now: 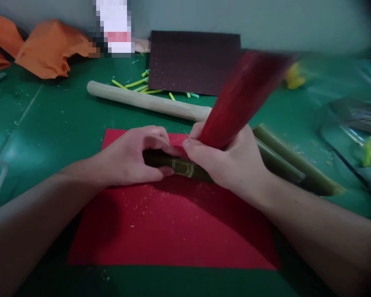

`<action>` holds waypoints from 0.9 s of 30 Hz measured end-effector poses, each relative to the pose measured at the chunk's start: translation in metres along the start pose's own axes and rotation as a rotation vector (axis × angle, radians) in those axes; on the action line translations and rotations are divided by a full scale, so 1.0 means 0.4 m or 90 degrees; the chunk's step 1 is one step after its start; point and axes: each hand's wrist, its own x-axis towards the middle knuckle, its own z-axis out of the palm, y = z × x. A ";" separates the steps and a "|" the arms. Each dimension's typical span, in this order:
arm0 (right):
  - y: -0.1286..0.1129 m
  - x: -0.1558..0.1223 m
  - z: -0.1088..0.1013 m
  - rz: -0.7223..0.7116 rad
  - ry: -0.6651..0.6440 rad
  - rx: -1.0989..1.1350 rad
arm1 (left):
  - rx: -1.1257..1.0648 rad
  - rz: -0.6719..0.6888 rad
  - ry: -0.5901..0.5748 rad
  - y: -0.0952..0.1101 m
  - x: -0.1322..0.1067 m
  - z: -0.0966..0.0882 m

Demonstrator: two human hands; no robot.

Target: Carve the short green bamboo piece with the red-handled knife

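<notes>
A dark green bamboo piece (183, 168) lies across a red sheet (173, 231), with pale lines scratched into its surface. My left hand (123, 159) grips its left end between thumb and fingers. My right hand (238, 163) is closed around a thick red handle (231, 103) that slants up to the right, its upper part blurred. The working end of this tool is hidden behind my fingers, so I cannot tell its kind. The right hand rests over the right part of the bamboo. Fine pale shavings are scattered on the sheet.
More green bamboo pieces (297, 161) lie to the right. Beyond my hands are a pale wooden stick (148, 101), a dark board (191, 62) and several yellow-green strips (136, 84). Crumpled orange paper (49, 49) sits at the back left of the green table (64, 107).
</notes>
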 end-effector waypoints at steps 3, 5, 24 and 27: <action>0.003 -0.003 0.000 0.002 0.018 0.009 | -0.002 0.001 0.004 -0.002 0.000 0.000; 0.005 -0.003 0.001 -0.004 0.031 0.016 | -0.004 0.003 0.005 -0.003 0.001 0.000; 0.009 0.001 -0.001 -0.023 0.016 0.047 | 0.011 0.011 0.006 -0.001 0.002 0.000; 0.008 0.002 -0.001 -0.029 0.023 0.071 | 0.036 0.021 0.004 0.000 0.002 -0.002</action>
